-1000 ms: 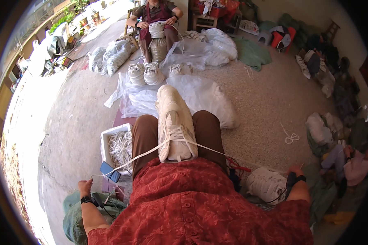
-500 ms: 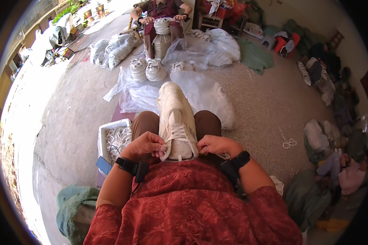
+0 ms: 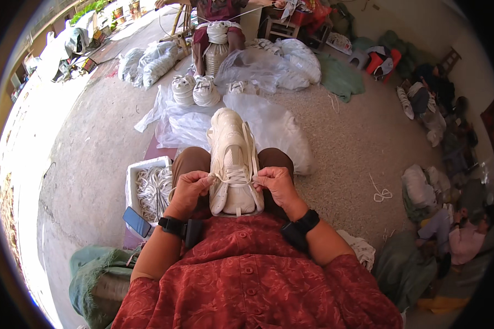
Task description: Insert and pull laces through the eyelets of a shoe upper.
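A cream shoe (image 3: 225, 137) sits on the person's lap, between the two knees in brown trousers (image 3: 191, 160). Its top faces up. It is long from heel to toe, and that long line runs almost from 6 to 12 o'clock. The toe points away to 12, leaning a tiny bit to 11. The heel is at 6, close to the red shirt (image 3: 250, 268).

The white lace (image 3: 237, 176) goes through the holes and crosses over the tongue, so that part looks done. I see no bow, so the tying looks left to do. A piece of lace lies up along the shoe's right side.

At 8 o'clock the left hand (image 3: 192, 191) is nearly closed, pinching the lace. At 4 o'clock the right hand (image 3: 277, 185) pinches lace too, with thumb and finger together.

Farther out, between 8 and 9, is a white box (image 3: 130, 186) full of laces, with a phone (image 3: 136, 221) at its near corner. More white shoes (image 3: 206, 92) stand at 11. A co-worker (image 3: 217, 8) sits at 12.
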`<action>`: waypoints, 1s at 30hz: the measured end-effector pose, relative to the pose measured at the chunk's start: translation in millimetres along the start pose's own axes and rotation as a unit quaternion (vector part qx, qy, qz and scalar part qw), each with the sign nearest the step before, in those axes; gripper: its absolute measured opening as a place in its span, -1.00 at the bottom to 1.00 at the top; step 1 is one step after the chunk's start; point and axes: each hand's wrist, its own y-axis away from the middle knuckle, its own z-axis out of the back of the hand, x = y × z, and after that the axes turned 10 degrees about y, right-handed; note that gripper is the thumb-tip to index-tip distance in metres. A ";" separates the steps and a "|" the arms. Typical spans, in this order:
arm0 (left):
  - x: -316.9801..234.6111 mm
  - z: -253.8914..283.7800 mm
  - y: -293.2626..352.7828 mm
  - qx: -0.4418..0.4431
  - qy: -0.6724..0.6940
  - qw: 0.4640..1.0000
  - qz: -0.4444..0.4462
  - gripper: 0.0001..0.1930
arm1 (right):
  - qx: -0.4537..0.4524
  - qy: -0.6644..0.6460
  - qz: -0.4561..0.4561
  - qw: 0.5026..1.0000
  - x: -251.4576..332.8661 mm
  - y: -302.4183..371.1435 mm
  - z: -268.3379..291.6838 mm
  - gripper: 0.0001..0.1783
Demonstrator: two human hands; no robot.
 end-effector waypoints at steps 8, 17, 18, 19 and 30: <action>7.1 4.2 0.6 -0.012 -0.003 1.000 -0.007 -0.88 | -0.037 0.456 0.211 0.864 11.9 -3.3 -10.1 -0.90; 1.5 -1.2 8.2 0.004 0.023 0.999 0.023 -0.92 | -0.100 0.334 0.139 0.927 -0.3 -3.8 -20.8 -0.82; -0.2 -4.6 8.7 -0.002 0.026 1.000 0.018 -0.92 | -0.133 0.368 0.193 0.900 -0.1 -0.4 -21.4 -0.82; -2.4 -9.2 9.8 0.007 0.042 0.999 0.031 -0.93 | -0.117 0.414 0.208 0.879 0.2 3.2 -21.2 -0.86; -1.4 -12.6 7.4 0.056 -0.005 0.998 0.022 -0.91 | -0.005 0.622 0.233 0.748 18.2 22.8 -26.8 -0.88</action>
